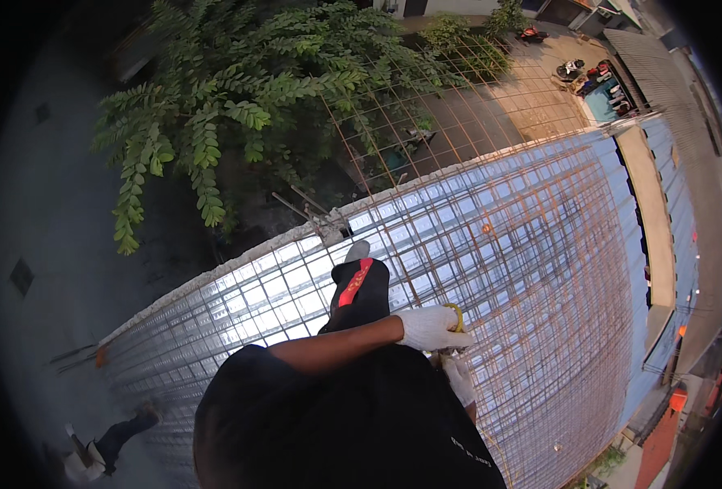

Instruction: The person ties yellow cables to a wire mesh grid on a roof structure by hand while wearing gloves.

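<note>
My left hand (pixel 427 328), in a white knitted glove, is closed around a yellow curved thing (pixel 458 316) whose kind I cannot make out. Just below it, my right hand (pixel 460 383) wears a white glove too. My black-clothed body covers part of that hand, and its fingers hardly show. Both hands are close together over a rusty steel rebar mesh (pixel 532 326). My foot, in a grey sock or shoe (pixel 358 251), points to the slab edge below a black trouser leg with a red patch (pixel 355 282).
Shiny corrugated metal decking (pixel 296 281) lies under the mesh. A rough concrete edge (pixel 239 266) drops away to a lower yard, and mesh bars stick out past it. Tree branches (pixel 247 98) overhang there. At lower left is another person (pixel 104 452). A plank (pixel 650 220) lies at right.
</note>
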`<state>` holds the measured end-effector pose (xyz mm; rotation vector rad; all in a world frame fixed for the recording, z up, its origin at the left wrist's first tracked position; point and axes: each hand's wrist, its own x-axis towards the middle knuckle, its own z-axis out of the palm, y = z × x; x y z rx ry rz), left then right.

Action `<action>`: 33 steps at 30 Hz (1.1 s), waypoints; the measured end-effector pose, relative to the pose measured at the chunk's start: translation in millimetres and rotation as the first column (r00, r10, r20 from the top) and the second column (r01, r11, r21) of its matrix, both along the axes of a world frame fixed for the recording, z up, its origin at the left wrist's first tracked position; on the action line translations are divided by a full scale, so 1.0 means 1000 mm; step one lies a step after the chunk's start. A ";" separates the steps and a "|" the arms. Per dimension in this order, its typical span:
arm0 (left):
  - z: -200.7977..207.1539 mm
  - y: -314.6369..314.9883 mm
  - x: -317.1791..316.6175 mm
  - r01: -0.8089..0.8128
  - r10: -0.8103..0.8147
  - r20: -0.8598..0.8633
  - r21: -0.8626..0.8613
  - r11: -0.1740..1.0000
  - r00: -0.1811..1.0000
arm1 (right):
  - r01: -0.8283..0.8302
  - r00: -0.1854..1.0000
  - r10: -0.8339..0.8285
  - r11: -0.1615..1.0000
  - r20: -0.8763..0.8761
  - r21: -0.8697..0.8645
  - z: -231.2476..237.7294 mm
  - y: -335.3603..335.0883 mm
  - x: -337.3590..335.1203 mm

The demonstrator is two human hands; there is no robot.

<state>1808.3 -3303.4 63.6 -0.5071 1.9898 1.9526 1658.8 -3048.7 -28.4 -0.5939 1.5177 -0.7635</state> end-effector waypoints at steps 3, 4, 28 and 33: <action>-0.035 -0.067 0.047 -0.158 0.164 0.021 -0.183 0.970 0.986 | 0.049 0.949 0.015 0.979 -0.314 0.197 -0.014 -0.043 0.014; -0.046 -0.090 0.064 -0.144 0.164 0.038 -0.309 0.940 0.986 | 0.084 0.913 0.023 0.966 -0.407 0.244 -0.018 -0.062 0.022; -0.313 -0.178 0.269 -0.386 0.470 0.641 -0.279 0.879 0.607 | 0.176 0.727 -0.028 0.973 -0.686 0.146 0.009 -0.169 0.072; -0.320 -0.169 0.259 -0.634 0.652 0.604 -0.292 0.716 0.458 | 0.217 0.715 -0.014 0.955 -0.699 0.203 -0.004 -0.141 0.079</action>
